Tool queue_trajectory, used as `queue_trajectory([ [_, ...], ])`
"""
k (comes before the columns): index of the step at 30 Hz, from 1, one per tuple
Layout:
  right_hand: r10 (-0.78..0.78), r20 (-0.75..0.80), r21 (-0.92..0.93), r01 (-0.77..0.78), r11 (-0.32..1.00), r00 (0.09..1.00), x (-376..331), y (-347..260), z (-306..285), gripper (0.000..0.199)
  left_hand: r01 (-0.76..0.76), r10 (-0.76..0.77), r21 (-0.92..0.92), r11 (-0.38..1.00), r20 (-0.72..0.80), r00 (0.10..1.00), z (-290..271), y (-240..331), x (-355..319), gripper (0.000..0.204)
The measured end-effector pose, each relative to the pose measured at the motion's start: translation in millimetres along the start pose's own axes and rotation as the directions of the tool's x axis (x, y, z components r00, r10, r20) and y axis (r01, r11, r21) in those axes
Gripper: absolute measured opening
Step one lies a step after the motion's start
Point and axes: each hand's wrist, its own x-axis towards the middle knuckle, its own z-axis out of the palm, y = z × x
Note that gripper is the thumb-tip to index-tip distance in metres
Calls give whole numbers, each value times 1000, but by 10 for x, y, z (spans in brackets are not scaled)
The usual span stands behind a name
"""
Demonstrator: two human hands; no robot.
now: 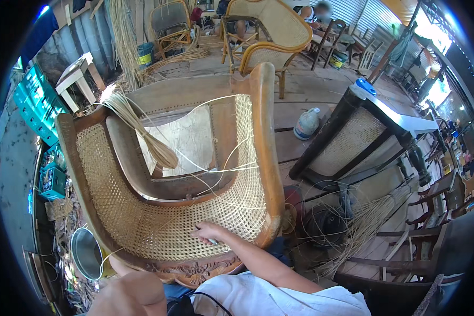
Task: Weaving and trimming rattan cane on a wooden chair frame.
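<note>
Chair (163,158), wooden, lying tilted across the person's lap, carved rail nearest the body; woven cane panel (158,221) curves round its back and side, directly under the fingers.

Second chair (353,137), dark frame with cane panel, well to the right of the fingers, on the plank floor (310,89).

Bundle of cane strands (137,126), draped over the chair frame, above and left of the fingers; loose strands run from it down toward the panel.

Metal pail (87,253), left of the fingers, low beside the chair.

Right hand (209,231), fingers pressed on the weave near the lower rail, clenched on a small pale tool, kind unclear.

Left hand: only a forearm or knee shows at the lower edge; fingers not seen.

Handling note, as judgement: keep the strand taut and flat, seat each pass snug against its neighbour, and work the tool gently so the weave does not split.
</note>
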Motion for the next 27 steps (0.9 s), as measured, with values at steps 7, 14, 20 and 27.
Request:
queue_trajectory([
  [7,70,-36,43,-69,997,997,-59,124,-146,25,988,-876,152,29,-472,99,-469,40,-1601,46],
  [14,29,37,-28,-28,999,999,-215,-171,86,28,360,-135,179,-916,-980,144,-94,722,-4216,22],
  [20,187,51,-387,-153,909,981,-123,-401,178,42,457,-313,240,-856,-946,-89,12,1131,-5184,32],
  [27,131,-56,-493,-141,858,990,65,-508,-186,26,621,-377,268,-737,-925,-49,-469,662,-4737,22],
])
